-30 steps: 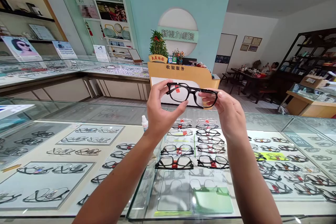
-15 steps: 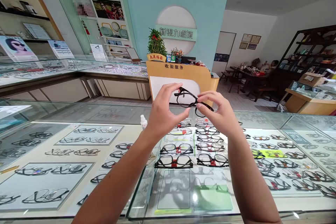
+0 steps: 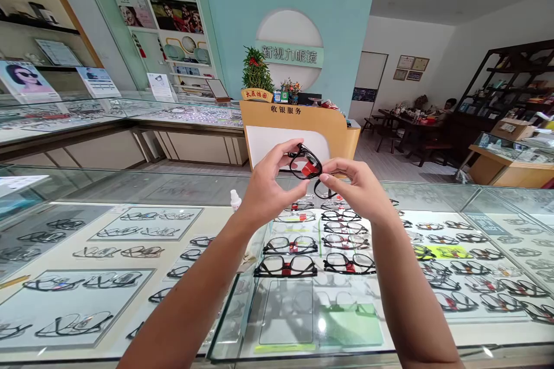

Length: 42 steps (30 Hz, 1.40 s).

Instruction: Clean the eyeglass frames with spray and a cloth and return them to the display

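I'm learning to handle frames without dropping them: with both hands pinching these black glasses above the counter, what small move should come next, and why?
Probably lower the glasses toward the glass counter. The left hand and right hand pinch them in mid-air by fingertips only, tilted, red tag showing, well above the glass.

Black glasses (image 3: 308,165) between both hands

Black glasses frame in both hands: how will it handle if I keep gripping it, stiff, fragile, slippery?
The black glasses frame looks thin-rimmed, so probably light and a little flexible. The left hand and right hand pinch it by fingertips only, and its glossy surface may slip. The lenses would likely smudge or scratch if pressed.
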Each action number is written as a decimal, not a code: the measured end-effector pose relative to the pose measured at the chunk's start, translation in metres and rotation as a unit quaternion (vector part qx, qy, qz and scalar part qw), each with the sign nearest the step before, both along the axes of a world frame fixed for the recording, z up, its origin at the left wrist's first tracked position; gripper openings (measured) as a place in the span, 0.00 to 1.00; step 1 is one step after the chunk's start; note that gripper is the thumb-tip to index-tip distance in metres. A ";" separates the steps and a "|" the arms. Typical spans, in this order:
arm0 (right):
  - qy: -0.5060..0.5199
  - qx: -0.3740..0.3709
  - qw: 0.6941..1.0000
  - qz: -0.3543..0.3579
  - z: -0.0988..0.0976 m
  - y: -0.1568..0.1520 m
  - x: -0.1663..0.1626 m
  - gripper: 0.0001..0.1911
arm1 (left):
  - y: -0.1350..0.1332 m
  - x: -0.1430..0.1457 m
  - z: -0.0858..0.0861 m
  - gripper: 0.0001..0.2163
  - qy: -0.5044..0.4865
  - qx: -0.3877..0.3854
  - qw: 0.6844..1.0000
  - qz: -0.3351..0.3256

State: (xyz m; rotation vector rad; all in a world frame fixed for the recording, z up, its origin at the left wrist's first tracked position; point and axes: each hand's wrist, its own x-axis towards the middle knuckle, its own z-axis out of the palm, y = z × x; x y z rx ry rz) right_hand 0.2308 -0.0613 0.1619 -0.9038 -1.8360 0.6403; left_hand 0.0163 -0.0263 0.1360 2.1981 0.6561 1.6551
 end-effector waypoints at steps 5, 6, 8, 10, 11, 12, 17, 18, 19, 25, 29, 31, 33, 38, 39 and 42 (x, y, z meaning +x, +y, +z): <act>0.033 0.032 0.998 -0.033 -0.004 0.005 0.001 0.09 | 0.001 0.004 -0.001 0.39 0.001 0.009 1.000 -0.005; 0.039 0.039 0.997 -0.046 -0.005 0.006 0.001 0.09 | 0.000 0.006 -0.001 0.39 -0.014 0.025 0.999 0.013; 0.052 0.049 0.995 -0.068 -0.007 0.008 -0.001 0.09 | -0.005 0.009 -0.001 0.32 -0.069 0.059 0.992 0.082; 0.066 0.061 0.992 -0.091 -0.010 0.009 -0.005 0.09 | -0.011 0.013 -0.001 0.15 -0.103 0.058 0.982 0.149; 0.070 0.074 0.989 -0.107 -0.012 0.010 -0.009 0.09 | -0.014 0.015 -0.002 0.08 -0.100 0.038 0.981 0.162; 0.073 0.093 0.985 -0.126 -0.013 0.010 -0.013 0.09 | -0.017 0.018 -0.002 0.07 -0.084 0.006 0.984 0.158; 0.040 0.180 0.962 -0.199 -0.021 0.009 -0.036 0.06 | -0.020 0.027 -0.006 0.14 -0.076 -0.159 0.981 0.086; 0.029 0.190 0.959 -0.208 -0.022 0.008 -0.040 0.06 | -0.018 0.028 -0.006 0.15 -0.088 -0.178 0.977 0.078; 0.017 0.199 0.956 -0.216 -0.023 0.007 -0.042 0.07 | -0.016 0.028 -0.007 0.15 -0.100 -0.194 0.973 0.069; -0.076 0.208 0.950 -0.218 -0.022 -0.003 -0.049 0.13 | -0.003 0.021 -0.006 0.16 -0.138 -0.227 0.963 0.054; -0.131 0.179 0.954 -0.200 -0.018 -0.009 -0.049 0.12 | 0.005 0.014 -0.006 0.15 -0.130 -0.223 0.964 0.057; -0.156 0.168 0.953 -0.196 -0.015 -0.013 -0.046 0.11 | 0.009 0.010 -0.005 0.15 -0.117 -0.222 0.966 0.059; -0.170 0.156 0.953 -0.197 -0.010 -0.018 -0.040 0.09 | 0.011 0.006 -0.003 0.14 -0.093 -0.219 0.969 0.067; -0.167 0.134 0.957 -0.197 0.002 -0.029 -0.018 0.09 | 0.017 -0.008 0.003 0.12 0.061 -0.226 0.966 0.107; -0.155 0.137 0.958 -0.200 0.004 -0.031 -0.015 0.10 | 0.019 -0.011 0.003 0.12 0.108 -0.235 0.960 0.111; -0.096 0.168 0.957 -0.218 0.006 -0.035 -0.011 0.16 | 0.030 -0.016 -0.003 0.12 0.261 -0.257 0.925 0.099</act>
